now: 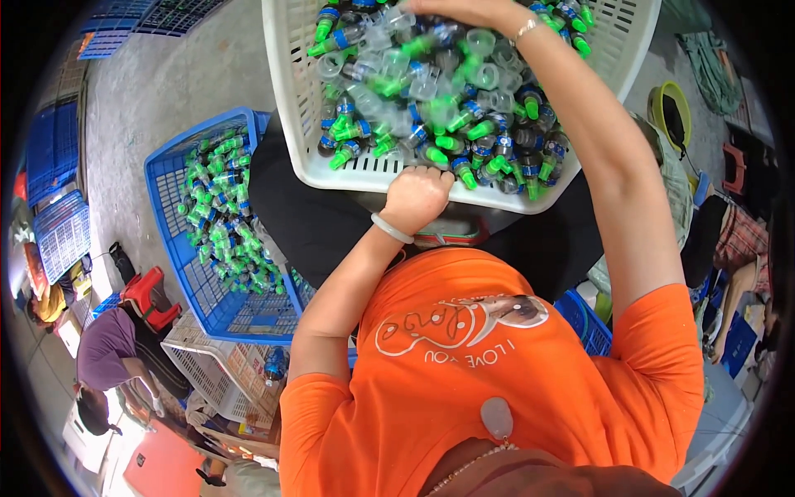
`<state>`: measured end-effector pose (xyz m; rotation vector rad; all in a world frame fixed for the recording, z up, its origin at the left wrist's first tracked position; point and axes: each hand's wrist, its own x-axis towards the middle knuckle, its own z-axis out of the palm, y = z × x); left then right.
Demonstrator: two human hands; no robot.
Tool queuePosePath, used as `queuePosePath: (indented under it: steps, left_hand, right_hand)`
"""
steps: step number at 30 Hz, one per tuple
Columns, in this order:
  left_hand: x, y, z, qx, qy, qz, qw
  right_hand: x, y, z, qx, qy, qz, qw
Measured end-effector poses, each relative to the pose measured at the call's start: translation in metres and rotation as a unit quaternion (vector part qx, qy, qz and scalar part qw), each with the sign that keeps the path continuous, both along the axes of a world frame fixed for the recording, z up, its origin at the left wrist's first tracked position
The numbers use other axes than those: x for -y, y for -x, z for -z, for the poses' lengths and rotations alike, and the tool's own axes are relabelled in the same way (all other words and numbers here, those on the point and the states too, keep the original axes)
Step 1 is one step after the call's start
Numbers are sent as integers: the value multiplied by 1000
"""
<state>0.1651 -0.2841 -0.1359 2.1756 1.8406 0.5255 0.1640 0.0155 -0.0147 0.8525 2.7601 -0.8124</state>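
A white plastic basket [296, 137] sits across my lap, filled with small dark bottles [505, 147] that have bright green tips and blue bands. Several loose see-through plastic caps [486, 76] lie among them, some smeared by motion. My left hand [420, 197] is closed over the basket's near rim. At the top edge of the view, my right hand [468, 10] reaches over the far part of the pile. Its fingers are blurred and partly cut off, so whether they hold anything is hidden.
To my left stands a blue crate [166, 207] heaped with similar green-tipped bottles [217, 207]. Beyond it are a red plastic stool [151, 300], a white crate [224, 369] and a bending person in purple [108, 352]. A yellow-green basin [671, 118] is at the right, with another person [737, 248] nearby.
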Motion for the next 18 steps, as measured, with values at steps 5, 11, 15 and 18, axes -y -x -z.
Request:
queuePosePath:
  steps: [5,11,15,18]
  left_hand:
    - [3,0,-2,-11,29,-10,999]
    - [0,-2,-6,-5,6,-17,1000]
    - [5,1,-6,5,-5,-25,1000]
    - [7,0,-4,-11,-9,-25,1000]
  right_hand:
    - [33,-14,1,15,22,3,1000]
    - [37,-17,39,-13,-91,-73,993]
    - [67,-28,-15,-1,-58,-35,998]
    - [91,-51,-29,-99,-152,-51,982]
